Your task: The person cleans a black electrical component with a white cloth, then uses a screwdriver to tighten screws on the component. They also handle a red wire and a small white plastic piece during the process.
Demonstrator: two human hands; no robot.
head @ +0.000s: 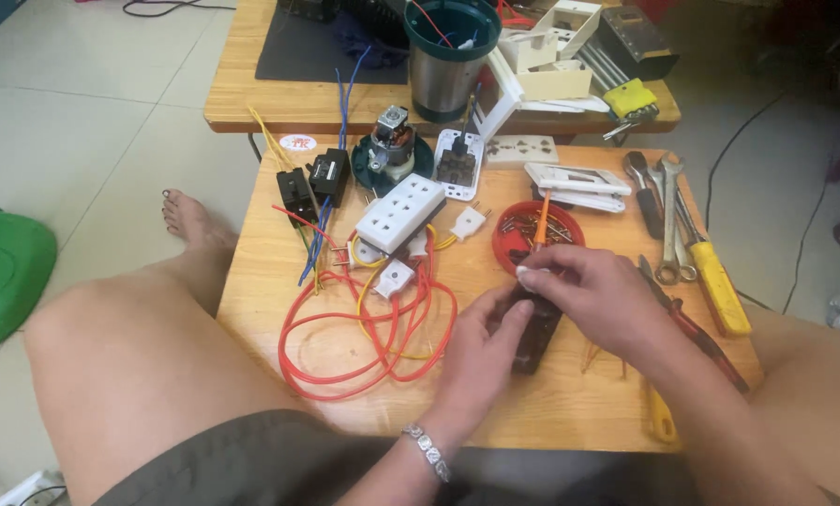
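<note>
While the left hand point(481, 351) grips the dark electrical block point(532, 333), right hand point(593, 290) fingers pinch an orange-handled screwdriver point(540, 217), apparently working a screw, which calls for steady alignment.

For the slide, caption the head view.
Left hand steadies a dark electrical part on a wooden table while right hand works an orange screwdriver beside coiled red wire.

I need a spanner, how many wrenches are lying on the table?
2, both at the right edge of the table: a silver wrench and another wrench just left of it; others may be hidden.
</note>
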